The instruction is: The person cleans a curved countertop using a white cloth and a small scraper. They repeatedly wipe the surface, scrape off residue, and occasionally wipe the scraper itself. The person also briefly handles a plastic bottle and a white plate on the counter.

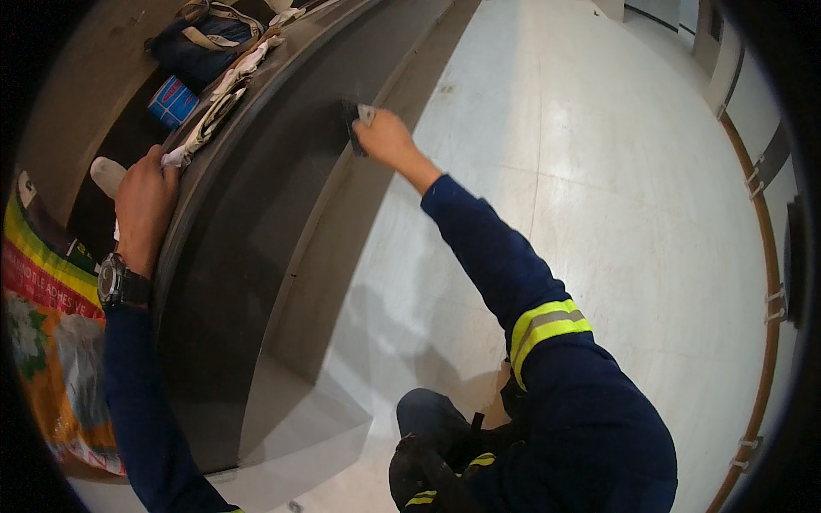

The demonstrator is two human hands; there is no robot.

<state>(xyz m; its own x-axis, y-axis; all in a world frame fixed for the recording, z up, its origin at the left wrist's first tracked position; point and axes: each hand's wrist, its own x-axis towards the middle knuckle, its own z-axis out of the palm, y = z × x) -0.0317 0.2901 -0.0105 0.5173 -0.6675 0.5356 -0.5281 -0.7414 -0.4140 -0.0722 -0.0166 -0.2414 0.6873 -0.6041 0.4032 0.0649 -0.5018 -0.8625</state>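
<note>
My right hand (386, 137) is closed round a scraper (352, 128) with a dark flat blade and a pale end showing beside the thumb. The blade is at the dark front panel (256, 162) of a long curved counter; whether it touches cannot be made out. My left hand (147, 198), with a watch on its wrist, grips the counter's top edge (181, 205). Its fingertips are next to a crumpled whitish strip of cloth or paper (214, 115) that runs along the edge. Beside this hand is a rounded white object (107, 175), partly hidden.
On the counter are a blue tub or roll (174, 103) and a dark bag (205, 43) with tan straps. A colourful tile adhesive sack (64, 342) stands at the left. Pale floor (616, 188) stretches right, toward a wall with a brown pipe (764, 231).
</note>
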